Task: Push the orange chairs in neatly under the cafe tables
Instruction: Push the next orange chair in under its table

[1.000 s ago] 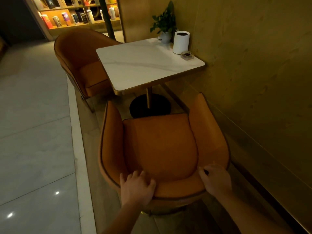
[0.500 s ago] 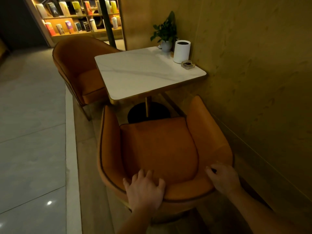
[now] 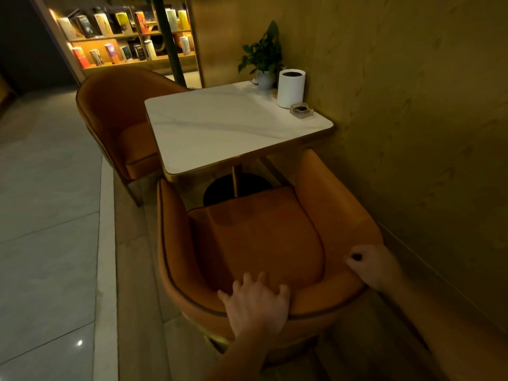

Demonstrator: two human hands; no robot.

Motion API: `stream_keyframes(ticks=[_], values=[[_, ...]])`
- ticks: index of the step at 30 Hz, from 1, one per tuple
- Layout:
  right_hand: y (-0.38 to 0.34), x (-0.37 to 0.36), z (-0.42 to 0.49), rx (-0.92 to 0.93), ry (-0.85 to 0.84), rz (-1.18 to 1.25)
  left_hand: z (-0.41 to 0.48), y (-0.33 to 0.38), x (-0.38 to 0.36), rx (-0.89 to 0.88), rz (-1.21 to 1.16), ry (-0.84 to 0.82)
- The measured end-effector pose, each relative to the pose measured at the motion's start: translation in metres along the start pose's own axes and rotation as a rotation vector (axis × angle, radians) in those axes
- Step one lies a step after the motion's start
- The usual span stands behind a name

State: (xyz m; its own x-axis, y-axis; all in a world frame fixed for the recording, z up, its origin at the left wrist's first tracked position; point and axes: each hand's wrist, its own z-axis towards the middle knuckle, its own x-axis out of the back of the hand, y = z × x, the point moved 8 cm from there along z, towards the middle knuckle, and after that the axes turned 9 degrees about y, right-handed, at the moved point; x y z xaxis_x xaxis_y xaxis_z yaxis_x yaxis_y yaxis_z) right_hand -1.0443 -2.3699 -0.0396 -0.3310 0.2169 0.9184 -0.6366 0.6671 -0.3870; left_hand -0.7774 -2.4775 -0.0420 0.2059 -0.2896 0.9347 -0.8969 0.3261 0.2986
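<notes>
Orange chair (image 3: 255,237) faces the table (image 3: 220,127), 2 hands gripping its backrest: left hand (image 3: 258,306), right hand (image 3: 373,266).

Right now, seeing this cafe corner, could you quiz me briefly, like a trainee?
1. True or false: the left hand and the right hand both grip the curved back of the near orange leather chair.
2. What stands beside the green potted plant on the white marble table? A) a white cylindrical container B) a red mug C) a laptop
3. How many orange chairs are in view?
Key: 1 true; 2 A; 3 two, counting the far orange chair.
</notes>
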Motion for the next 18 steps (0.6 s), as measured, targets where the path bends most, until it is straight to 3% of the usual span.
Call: stream_keyframes(ticks=[14, 18], values=[[-0.005, -0.002, 0.023, 0.125, -0.121, -0.144, 0.006, 0.013, -0.005, 0.021, -0.007, 0.013], [-0.022, -0.004, 0.009, 0.112, -0.166, -0.19, 0.005, 0.011, -0.01, 0.032, 0.003, -0.068]])
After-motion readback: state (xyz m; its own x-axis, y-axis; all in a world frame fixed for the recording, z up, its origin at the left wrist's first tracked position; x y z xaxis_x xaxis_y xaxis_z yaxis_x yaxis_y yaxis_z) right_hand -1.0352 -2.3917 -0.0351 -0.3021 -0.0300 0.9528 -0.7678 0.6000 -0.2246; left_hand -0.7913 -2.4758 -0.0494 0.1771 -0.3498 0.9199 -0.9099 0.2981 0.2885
